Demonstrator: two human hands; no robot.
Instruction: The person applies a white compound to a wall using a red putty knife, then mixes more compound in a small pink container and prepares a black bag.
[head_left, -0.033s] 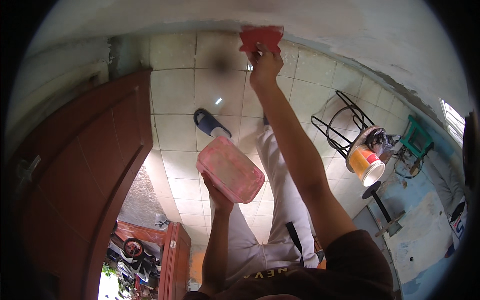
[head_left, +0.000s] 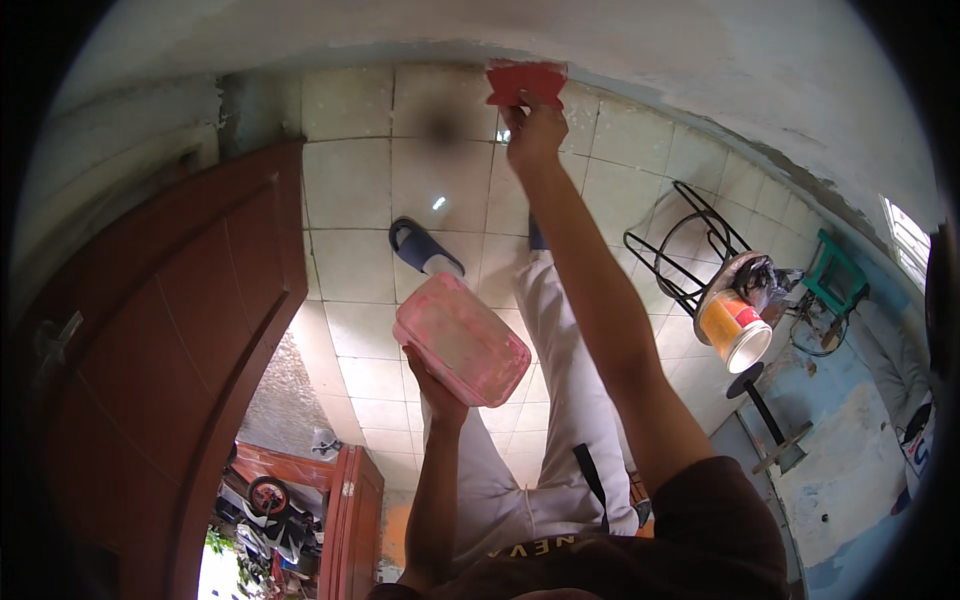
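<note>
The right hand (head_left: 538, 130) grips a flat red scraper (head_left: 525, 80) at the pale wall (head_left: 650, 45), the left hand (head_left: 437, 393) a rectangular pink plastic tub (head_left: 462, 338).

Pale floor tiles (head_left: 345, 185) catch the light — a brown panelled door (head_left: 190, 330) stands at left. At right, a black-legged stool (head_left: 714, 287) stands near a patchy blue wall (head_left: 808, 398).

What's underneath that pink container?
The left hand holds the pink container at its lower-left edge; floor tiles and pale trousers show around it. Its underside and whatever lies directly below are covered.
</note>
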